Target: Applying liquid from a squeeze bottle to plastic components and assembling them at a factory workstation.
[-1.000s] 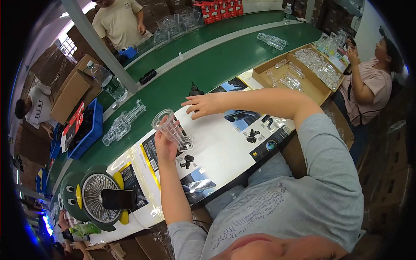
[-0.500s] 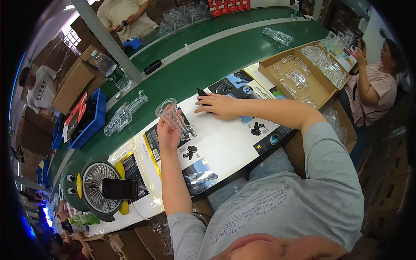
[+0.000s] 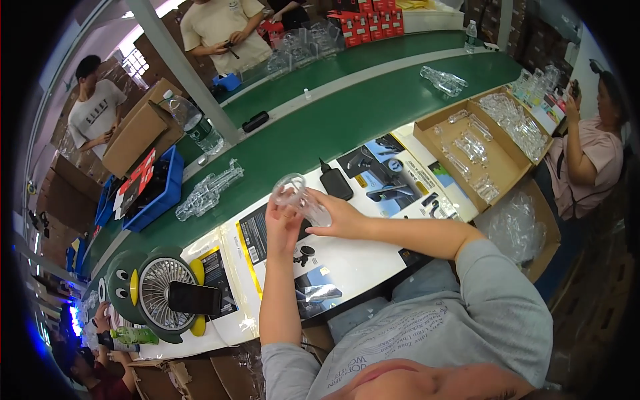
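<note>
Both my hands hold one clear plastic blister shell (image 3: 293,193) up over the white worktop (image 3: 353,260). My left hand (image 3: 281,223) grips its lower left side. My right hand (image 3: 333,213) closes on its right end from the other side. Below the hands, a small black part (image 3: 305,253) lies on the white surface. A black rectangular device (image 3: 335,183) sits just beyond my right hand, at the edge of the green conveyor belt (image 3: 320,133).
A cardboard box (image 3: 493,143) of clear shells stands at right. More clear shells (image 3: 208,190) lie on the belt. A green desk fan (image 3: 157,293) with a phone stands at left. A blue bin (image 3: 150,190), a water bottle (image 3: 200,130) and other people surround the line.
My right hand has left the worktop and come up to the clear shell, which my left hand held alone before. Both hands now hold it.
</note>
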